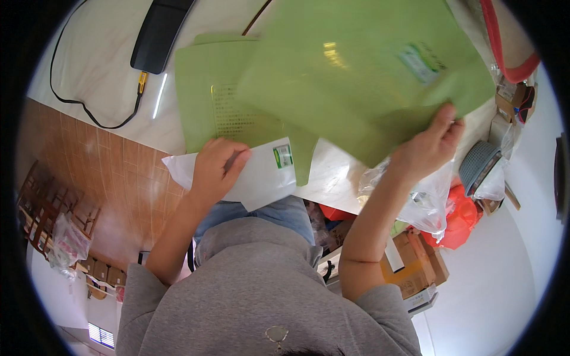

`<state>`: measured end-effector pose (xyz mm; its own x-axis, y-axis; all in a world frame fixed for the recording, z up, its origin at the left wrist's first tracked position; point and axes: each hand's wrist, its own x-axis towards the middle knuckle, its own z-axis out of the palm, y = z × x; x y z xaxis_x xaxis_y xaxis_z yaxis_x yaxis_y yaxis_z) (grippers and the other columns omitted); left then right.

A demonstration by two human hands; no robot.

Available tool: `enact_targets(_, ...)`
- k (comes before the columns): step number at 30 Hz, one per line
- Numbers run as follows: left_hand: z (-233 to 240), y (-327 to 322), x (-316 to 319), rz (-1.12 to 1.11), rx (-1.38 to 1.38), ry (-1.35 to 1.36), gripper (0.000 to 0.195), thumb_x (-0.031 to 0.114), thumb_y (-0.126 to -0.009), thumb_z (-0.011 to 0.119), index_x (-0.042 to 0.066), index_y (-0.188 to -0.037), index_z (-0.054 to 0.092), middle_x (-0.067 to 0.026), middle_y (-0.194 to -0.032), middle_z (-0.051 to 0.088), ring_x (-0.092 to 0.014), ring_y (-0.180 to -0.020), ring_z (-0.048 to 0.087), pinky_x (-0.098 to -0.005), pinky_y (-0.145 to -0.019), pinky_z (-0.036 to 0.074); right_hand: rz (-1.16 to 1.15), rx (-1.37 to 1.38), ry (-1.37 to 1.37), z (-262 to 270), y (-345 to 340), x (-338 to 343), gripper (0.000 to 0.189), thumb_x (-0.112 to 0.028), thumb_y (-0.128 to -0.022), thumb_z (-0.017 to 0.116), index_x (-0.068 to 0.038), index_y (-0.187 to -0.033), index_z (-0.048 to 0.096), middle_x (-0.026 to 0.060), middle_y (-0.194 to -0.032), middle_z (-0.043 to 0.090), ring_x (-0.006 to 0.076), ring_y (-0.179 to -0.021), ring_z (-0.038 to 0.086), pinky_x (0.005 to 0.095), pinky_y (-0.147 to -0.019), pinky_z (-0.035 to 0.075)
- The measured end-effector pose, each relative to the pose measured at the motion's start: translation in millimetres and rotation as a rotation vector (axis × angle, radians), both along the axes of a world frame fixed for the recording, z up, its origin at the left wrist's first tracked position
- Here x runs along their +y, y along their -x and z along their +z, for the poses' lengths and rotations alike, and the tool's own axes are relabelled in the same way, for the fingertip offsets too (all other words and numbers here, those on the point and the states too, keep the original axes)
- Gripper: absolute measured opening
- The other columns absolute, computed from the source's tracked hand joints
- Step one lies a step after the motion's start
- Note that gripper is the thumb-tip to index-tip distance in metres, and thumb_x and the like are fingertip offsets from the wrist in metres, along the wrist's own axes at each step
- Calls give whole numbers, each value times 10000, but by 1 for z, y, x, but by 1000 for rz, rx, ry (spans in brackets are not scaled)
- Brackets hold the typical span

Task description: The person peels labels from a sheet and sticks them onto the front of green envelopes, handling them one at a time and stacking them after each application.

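Observation:
My right hand [429, 144] grips the near right edge of a large green plastic sheet [311, 84], slightly blurred, with a green-and-white label on it. Below it lies another green sheet [198, 98] bearing printed writing, partly covered by the first. My left hand [220, 167] rests on a white sheet or bag [267, 178] with a small green label at the table's near edge, thumb and fingers curled at its upper side. Whether the left fingers pinch the white sheet or only press on it is hard to see.
On the marble-patterned table [111, 53] lies a black phone or power bank [162, 35] with a black cable [82, 104]. Clear plastic bags [427, 200] hang over the right edge, near a grey basket [481, 164], a red bag [463, 218] and cardboard boxes [409, 258].

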<state>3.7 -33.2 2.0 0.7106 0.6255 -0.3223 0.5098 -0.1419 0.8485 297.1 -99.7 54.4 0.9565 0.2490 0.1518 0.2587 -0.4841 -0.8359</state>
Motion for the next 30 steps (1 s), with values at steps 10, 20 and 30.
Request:
enact_targets(10,6,-10,17,157,132,613,255,257,-921,659,12,-993,670,-59,-778,670,-116,-665,594,-263,-623,481,618,-71,391,4,30,-12,445,-127,-794,745,-10,-1196,591,145,-1196,597,310,-1097,538,424,-937,435)
enact_targets(20,15,-5,38,-20,-2,648,224,237,-931,635,13,-939,652,-10,-811,640,-78,-781,570,-242,-713,460,1059,823,259,1,90,0,237,-8,-869,646,-34,-1096,587,116,-911,664,251,-827,653,340,-737,529)
enact_targets(30,18,-2,41,-11,-11,1134,228,266,-960,621,41,-953,653,40,-838,619,-22,-770,537,-197,-679,441,1098,853,221,0,99,-4,220,-45,-848,712,-43,-1055,637,68,-926,655,178,-843,611,293,-772,493)
